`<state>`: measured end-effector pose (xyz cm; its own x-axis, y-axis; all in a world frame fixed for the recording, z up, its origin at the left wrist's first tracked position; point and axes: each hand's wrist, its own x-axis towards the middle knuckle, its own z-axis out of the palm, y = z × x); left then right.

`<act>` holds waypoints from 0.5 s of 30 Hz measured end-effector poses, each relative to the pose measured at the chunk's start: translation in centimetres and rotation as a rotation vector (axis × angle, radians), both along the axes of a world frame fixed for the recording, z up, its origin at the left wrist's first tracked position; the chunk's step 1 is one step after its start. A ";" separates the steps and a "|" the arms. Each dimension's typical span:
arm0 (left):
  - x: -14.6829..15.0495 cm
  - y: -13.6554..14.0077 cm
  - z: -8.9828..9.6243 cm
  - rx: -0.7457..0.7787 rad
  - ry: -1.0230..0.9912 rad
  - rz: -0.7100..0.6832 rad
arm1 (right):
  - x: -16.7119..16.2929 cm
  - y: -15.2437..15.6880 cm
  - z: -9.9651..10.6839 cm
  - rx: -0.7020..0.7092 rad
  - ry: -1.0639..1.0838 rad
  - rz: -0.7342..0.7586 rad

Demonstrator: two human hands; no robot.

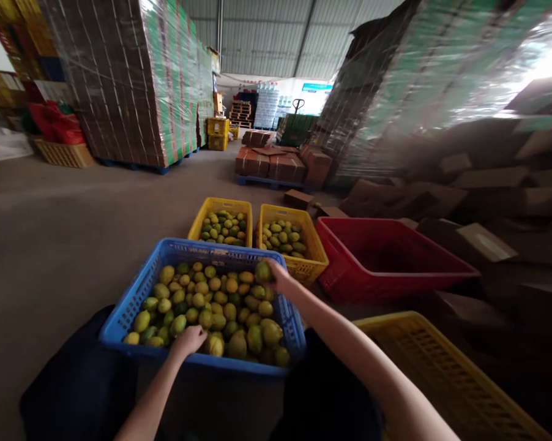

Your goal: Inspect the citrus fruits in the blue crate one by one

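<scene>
A blue plastic crate (120, 309) full of yellow and green lemons (220, 298) stands in front of me, between my knees. At its far right corner, my right hand (280, 277) is closed around a greenish lemon (264, 271), held at about rim height. My left hand (191, 339) is over the lemons near the crate's front edge. Its fingers are curled inward, and whether anything is in them is hidden.
Two yellow crates (322, 256) with lemons stand just behind the blue one. To the right are a red bin (349, 288) and another yellow crate (409, 318). Flattened cardboard (478, 177) is heaped at far right. Wrapped pallet stacks (115, 79) and strapped cardboard bundles (269, 165) stand farther back.
</scene>
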<state>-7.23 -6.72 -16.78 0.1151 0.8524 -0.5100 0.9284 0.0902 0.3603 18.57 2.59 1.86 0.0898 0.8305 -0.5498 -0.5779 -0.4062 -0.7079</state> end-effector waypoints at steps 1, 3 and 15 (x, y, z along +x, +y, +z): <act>0.0 0.0 0.0 0.003 -0.007 0.000 | 1.3 1.8 1.3 -0.019 -0.083 -0.042; 0.0 0.1 0.1 0.009 -0.013 0.003 | 3.4 4.3 2.9 -0.099 -0.202 -0.142; -0.5 0.4 0.5 -0.084 0.069 -0.022 | 2.4 0.7 -2.9 -0.269 -0.183 -0.072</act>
